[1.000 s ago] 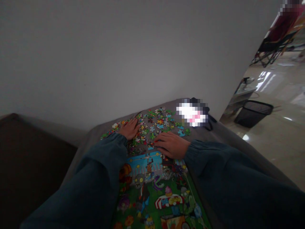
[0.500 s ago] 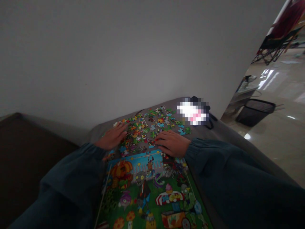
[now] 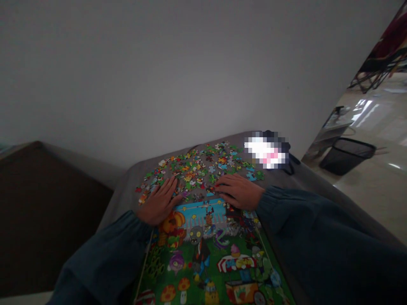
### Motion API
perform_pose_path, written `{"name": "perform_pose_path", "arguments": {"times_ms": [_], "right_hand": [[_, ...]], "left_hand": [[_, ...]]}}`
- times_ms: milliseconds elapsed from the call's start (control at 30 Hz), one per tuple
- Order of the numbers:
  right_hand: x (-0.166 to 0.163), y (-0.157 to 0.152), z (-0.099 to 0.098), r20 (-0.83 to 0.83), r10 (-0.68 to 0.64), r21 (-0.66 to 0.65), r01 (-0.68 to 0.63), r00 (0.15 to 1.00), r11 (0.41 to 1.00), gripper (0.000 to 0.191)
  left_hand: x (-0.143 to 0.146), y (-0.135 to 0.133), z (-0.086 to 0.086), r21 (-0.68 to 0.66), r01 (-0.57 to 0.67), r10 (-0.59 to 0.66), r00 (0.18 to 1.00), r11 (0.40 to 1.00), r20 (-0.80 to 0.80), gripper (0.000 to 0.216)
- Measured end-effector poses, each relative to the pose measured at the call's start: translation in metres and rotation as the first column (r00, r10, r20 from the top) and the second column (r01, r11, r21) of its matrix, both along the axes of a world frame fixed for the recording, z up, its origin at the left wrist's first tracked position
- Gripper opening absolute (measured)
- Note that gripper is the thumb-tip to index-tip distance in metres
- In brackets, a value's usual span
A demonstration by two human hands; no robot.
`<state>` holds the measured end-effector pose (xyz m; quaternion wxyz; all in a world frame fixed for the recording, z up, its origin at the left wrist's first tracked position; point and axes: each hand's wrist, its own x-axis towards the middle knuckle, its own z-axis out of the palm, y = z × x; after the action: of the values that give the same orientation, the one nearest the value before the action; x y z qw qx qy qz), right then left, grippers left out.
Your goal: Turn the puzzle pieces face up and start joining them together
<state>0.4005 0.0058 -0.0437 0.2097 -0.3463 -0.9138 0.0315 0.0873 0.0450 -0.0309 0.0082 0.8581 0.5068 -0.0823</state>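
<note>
While the L hand point(image 3: 160, 201) lies open, palm down, fingers out among puzzle pcs point(image 3: 190, 167) by the far L corner of the picture board point(image 3: 187, 273), the R hand point(image 3: 240, 190) curls near its far R corner; can't tell if it grips a pc. Pcs spread toward the far edge of the surface point(image 3: 125, 192). Best approx.: light pressure w/ flat fingers, pcs single-layer, none pushed over the surface's L edge.

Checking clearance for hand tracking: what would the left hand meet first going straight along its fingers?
The left hand would likely meet loose puzzle pieces just ahead; its height above them is unclear, so it may already touch some.
</note>
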Motion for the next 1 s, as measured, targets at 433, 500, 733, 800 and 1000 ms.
{"name": "perform_pose_path", "arguments": {"times_ms": [433, 500, 733, 800, 1000], "right_hand": [[0.000, -0.001, 0.003, 0.005, -0.010, -0.023, 0.010, 1.000, 1.000, 0.028], [0.000, -0.001, 0.002, 0.007, -0.008, -0.020, 0.008, 1.000, 1.000, 0.028], [0.000, 0.000, 0.000, 0.007, -0.013, 0.003, 0.013, 1.000, 1.000, 0.028], [0.001, 0.000, 0.000, 0.007, -0.006, 0.009, 0.006, 1.000, 1.000, 0.028], [0.001, 0.001, -0.001, 0.008, -0.011, 0.018, 0.011, 1.000, 1.000, 0.028]], "left_hand": [[-0.011, -0.014, 0.016, -0.037, -0.119, 0.116, 0.990, 0.992, -0.082, 0.085], [-0.001, -0.006, 0.019, 0.017, -0.088, 0.089, 0.995, 0.996, -0.047, 0.083], [0.024, 0.028, 0.004, 0.041, -0.044, 0.044, 0.999, 0.998, -0.001, 0.076], [0.018, 0.029, 0.002, 0.033, -0.072, 0.072, 0.997, 0.997, -0.006, 0.076], [0.001, 0.023, 0.009, 0.004, -0.062, 0.062, 0.998, 0.998, -0.023, 0.075]]}}
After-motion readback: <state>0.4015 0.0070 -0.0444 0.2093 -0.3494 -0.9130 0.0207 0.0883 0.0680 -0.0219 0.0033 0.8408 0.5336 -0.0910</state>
